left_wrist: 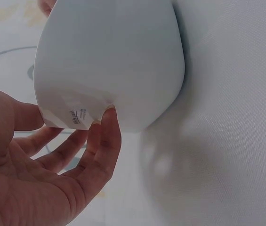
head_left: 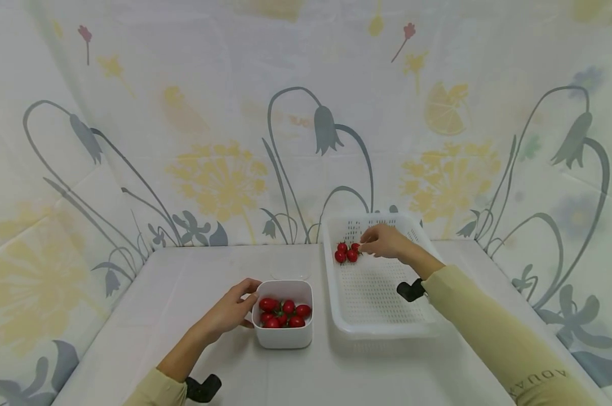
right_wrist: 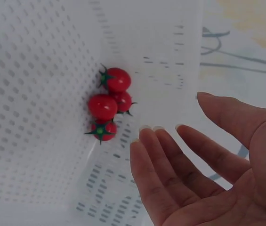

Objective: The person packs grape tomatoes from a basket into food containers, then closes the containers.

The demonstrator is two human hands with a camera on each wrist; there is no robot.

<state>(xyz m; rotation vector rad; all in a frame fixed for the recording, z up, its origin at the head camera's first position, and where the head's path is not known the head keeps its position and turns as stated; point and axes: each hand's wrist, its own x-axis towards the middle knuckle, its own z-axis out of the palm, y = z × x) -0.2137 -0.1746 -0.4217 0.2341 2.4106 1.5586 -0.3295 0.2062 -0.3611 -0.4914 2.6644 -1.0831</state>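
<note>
My left hand (head_left: 231, 309) holds the left side of a white container (head_left: 284, 338), its thumb near the rim. In the left wrist view, bent fingertips touch the container's smooth outer wall (left_wrist: 109, 56) beside small printed text. Several cherry tomatoes (head_left: 282, 313) lie inside. To the right stands a white perforated basket (head_left: 336, 307). Over its far part hovers my right hand (head_left: 384, 241), fingers apart with nothing between them. Several more cherry tomatoes (right_wrist: 102, 107) with green stems cluster at the basket's wall, apart from those fingers in the right wrist view.
A clear, thin-edged object (head_left: 289, 275), perhaps a lid, lies behind the container. The white tabletop (head_left: 194, 282) runs back to a hanging cloth (head_left: 296, 186) printed with flowers. Each wrist wears a black device (head_left: 410, 290).
</note>
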